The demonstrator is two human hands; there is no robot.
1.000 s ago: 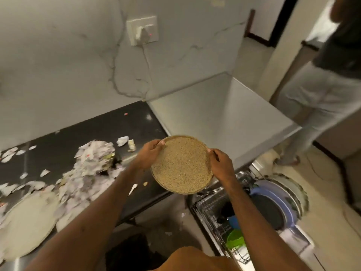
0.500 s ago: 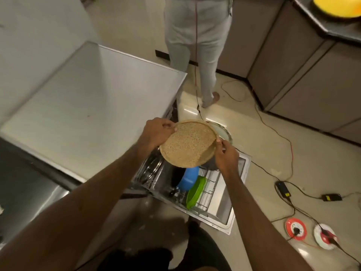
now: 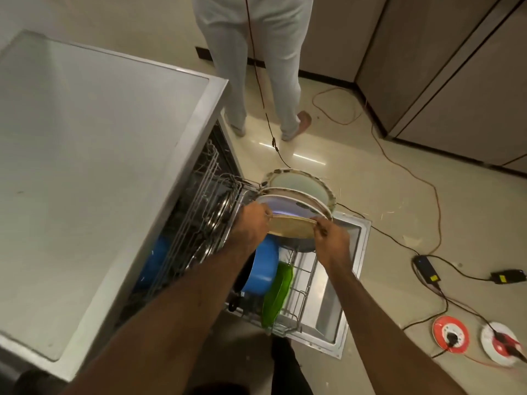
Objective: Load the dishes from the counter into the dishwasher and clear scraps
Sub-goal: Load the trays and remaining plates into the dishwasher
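Pinching the tan plate [image 3: 291, 230] by its rim, left hand [image 3: 251, 223] at nine o'clock, right hand [image 3: 330, 238] at three, they may chip it against the white plates [image 3: 293, 205] at twelve if it tilts.

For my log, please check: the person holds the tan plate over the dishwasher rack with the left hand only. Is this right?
No. The head view shows the left hand and the right hand gripping opposite edges of the tan plate over the dishwasher rack.
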